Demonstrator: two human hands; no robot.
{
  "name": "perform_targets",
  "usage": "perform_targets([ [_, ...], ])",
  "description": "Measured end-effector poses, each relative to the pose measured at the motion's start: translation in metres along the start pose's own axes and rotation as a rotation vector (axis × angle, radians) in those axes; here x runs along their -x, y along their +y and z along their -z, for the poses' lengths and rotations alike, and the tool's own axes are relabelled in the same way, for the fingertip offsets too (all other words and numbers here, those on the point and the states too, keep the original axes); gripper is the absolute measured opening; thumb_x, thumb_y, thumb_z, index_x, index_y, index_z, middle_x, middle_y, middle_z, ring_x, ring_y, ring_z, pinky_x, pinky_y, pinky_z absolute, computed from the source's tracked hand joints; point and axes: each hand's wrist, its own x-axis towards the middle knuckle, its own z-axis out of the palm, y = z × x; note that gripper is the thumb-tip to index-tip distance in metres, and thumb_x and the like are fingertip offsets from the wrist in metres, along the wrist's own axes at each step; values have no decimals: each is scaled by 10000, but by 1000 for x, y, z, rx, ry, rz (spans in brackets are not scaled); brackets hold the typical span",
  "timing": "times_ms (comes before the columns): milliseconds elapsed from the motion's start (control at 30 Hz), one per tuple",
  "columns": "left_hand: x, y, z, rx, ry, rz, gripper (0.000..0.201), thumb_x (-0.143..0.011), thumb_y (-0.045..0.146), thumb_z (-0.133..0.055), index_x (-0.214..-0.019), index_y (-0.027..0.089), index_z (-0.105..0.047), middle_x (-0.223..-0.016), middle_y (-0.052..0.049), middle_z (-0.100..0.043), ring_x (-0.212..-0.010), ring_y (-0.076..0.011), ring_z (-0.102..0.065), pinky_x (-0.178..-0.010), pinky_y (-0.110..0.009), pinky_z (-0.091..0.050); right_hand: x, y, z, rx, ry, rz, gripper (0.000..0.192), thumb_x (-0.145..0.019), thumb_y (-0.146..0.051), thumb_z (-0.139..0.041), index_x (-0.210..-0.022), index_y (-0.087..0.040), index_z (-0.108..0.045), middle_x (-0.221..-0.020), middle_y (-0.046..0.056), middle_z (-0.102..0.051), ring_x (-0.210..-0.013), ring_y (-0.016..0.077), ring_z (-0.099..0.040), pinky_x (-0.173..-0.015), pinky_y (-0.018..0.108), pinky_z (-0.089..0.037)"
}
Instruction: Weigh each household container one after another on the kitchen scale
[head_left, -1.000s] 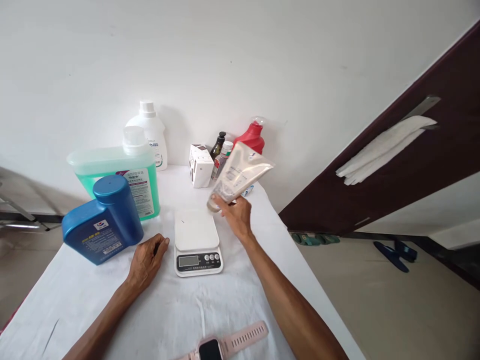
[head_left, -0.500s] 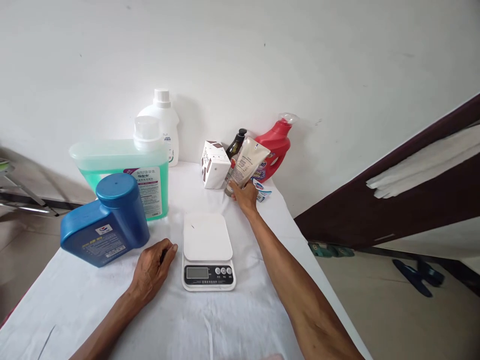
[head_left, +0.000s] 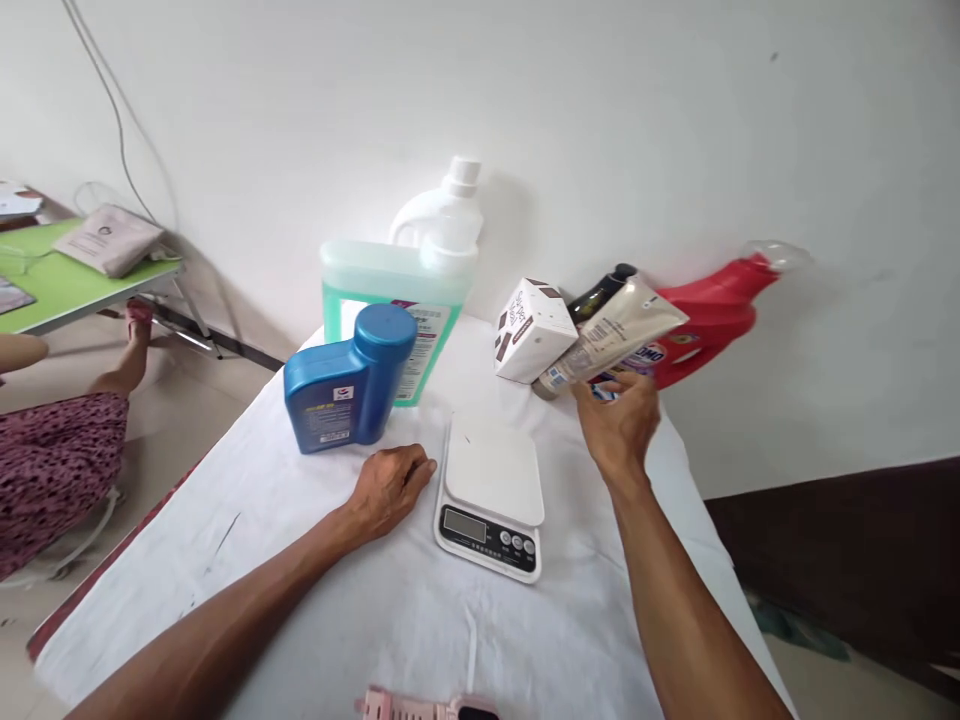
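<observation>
My right hand (head_left: 622, 425) is just in front of a beige squeeze tube (head_left: 607, 335), its thumb and fingers apart and nothing between them. The tube leans to the right on its cap. It stands between a white box (head_left: 534, 332) with brown squares and a red detergent bottle (head_left: 709, 318). Behind it a dark bottle (head_left: 596, 295) is partly hidden. My left hand (head_left: 391, 490) rests on the table with curled fingers, left of a white kitchen scale (head_left: 493, 475) whose platform is bare. The scale's display looks blank.
Left of the scale stand a blue bottle (head_left: 345, 385), a green liquid jug (head_left: 375, 270) and a white bottle (head_left: 461, 205). A pink-strapped watch (head_left: 412, 706) shows at the bottom edge. A person's patterned clothing (head_left: 60, 470) and a green table (head_left: 67, 290) are at left.
My right hand has let go of the beige tube and drawn slightly back from it. My view has swung left, bringing the green table and another person in. My left hand stays curled beside the scale.
</observation>
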Motion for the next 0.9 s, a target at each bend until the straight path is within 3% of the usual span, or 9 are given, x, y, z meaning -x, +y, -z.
perform_targets([
  [67, 1, -1, 0, -13, 1, -4, 325, -1009, 389, -432, -727, 227, -434, -674, -3, -558, -616, -155, -472, -634, -303, -296, 16, -38, 11, 11, -10, 113, 448, -742, -411, -821, -1079, -211, -604, -1078, 104, -676, -778, 227, -637, -853, 482, -573],
  [167, 1, -4, -1, -23, 2, -12, 320, -1010, 382, -440, -732, 225, -441, -687, -8, -574, -631, -161, -483, -641, -305, -290, 49, -108, 11, -210, -358, 207, 438, -815, -550, -796, -1085, -235, -653, -1063, 69, -699, -885, 233, -680, -809, 414, -593],
  [267, 1, -5, -2, -32, 7, -29, 318, -1010, 356, -446, -721, 223, -431, -675, -6, -574, -632, -159, -487, -641, -304, -284, 79, -161, -12, -419, -755, 255, 533, -794, -598, -829, -1179, -266, -671, -1246, 68, -704, -1109, 262, -683, -933, 428, -587],
  [367, 1, -6, -1, -51, 14, -48, 313, -1004, 310, -450, -706, 219, -425, -690, -13, -602, -634, -154, -501, -643, -304, -288, 103, -183, -41, -507, -911, 203, 728, -708, -583, -912, -1317, -290, -640, -1300, 74, -703, -1182, 296, -660, -1023, 483, -557],
  [500, 2, -6, 0, -85, 8, -56, 287, -1003, 267, -446, -729, 208, -507, -748, -35, -668, -652, -158, -543, -641, -311, -296, 120, -188, -66, -649, -922, 41, 795, -664, -537, -950, -1350, -282, -640, -1191, 57, -749, -1140, 300, -682, -1023, 501, -562],
  [667, 2, -9, -1, -120, 35, -65, 285, -1010, 257, -453, -784, 186, -611, -755, -53, -694, -634, -165, -577, -612, -317, -283, 134, -191, -66, -808, -992, -40, 559, -684, -439, -952, -1163, -273, -716, -1122, 20, -775, -1118, 283, -708, -1043, 489, -566],
  [767, 3, -9, -1, -175, 16, -59, 295, -1010, 257, -462, -790, 172, -639, -759, -72, -701, -636, -175, -599, -606, -323, -283, 147, -194, -62, -819, -932, -85, 442, -691, -430, -940, -1041, -257, -733, -1082, 14, -781, -1065, 273, -724, -1007, 472, -586],
  [900, 5, -6, -2, -225, -18, -72, 293, -1009, 261, -486, -779, 171, -643, -773, -82, -707, -666, -191, -622, -612, -332, -282, 154, -203, -59, -815, -799, -99, 428, -687, -448, -933, -1006, -238, -739, -1079, 28, -782, -1036, 265, -728, -985, 457, -602],
])
